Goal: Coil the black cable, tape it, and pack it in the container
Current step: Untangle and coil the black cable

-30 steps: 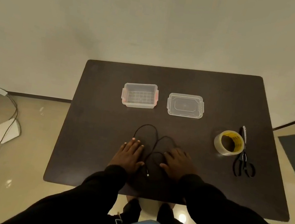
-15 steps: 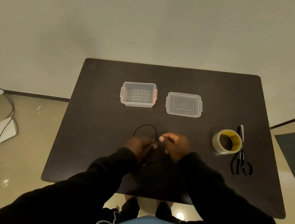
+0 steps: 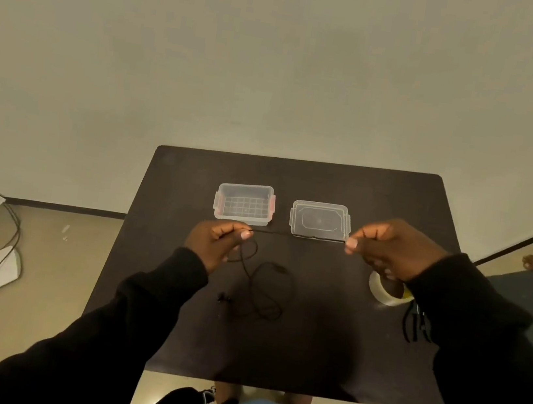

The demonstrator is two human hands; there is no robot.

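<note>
Step in hand: coiling is only getting started — a stretch of the thin black cable (image 3: 298, 236) is pulled taut between both hands at mid-frame, no loops formed yet, by my read.
Cable, the rest: the slack drops from the left hand and lies in loose curls on the dark rectangular table (image 3: 185, 183), centre of frame, with one small plug end lying lower left of the curls.
Left hand (image 3: 215, 242): closed in a pinch, thumb and forefinger nipping the cable just left of centre, the other fingers curled in.
Right hand (image 3: 392, 250): also pinched shut on the cable's other end, right of centre, knuckles up.
Next move, a judgement: bring one hand toward the other and lay the first loop, feeding slack up off the table without letting it kink.
Clear plastic container with red side clips (image 3: 244, 202): open and empty, just above the left hand.
Clear plastic lid (image 3: 320, 219): flat on the table, beside the container, to its right.
Roll of clear tape (image 3: 379, 291): right side, partly hidden under the right wrist.
Black-handled scissors (image 3: 412, 325): lower right, mostly covered by the sleeve.
</note>
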